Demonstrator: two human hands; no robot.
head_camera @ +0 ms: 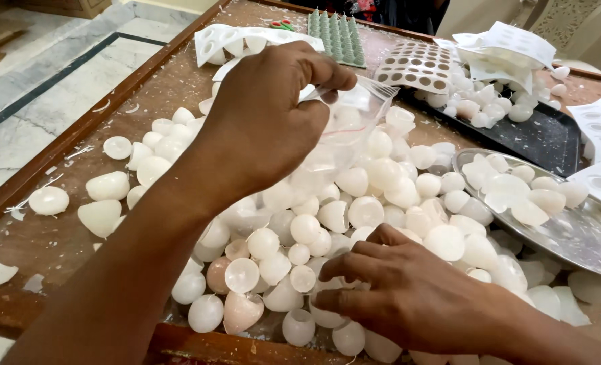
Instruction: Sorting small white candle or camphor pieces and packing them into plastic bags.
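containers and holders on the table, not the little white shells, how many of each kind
clear plastic bag, held up by the left hand: 1
round steel plate: 1
black tray: 1
green mould tray: 1
total: 4
The right hand rests on the white shells.

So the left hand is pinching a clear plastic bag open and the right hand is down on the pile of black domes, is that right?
Not quite: the head view shows the domes are white, not black. The left hand does pinch the clear plastic bag, and the right hand is down on the pile.
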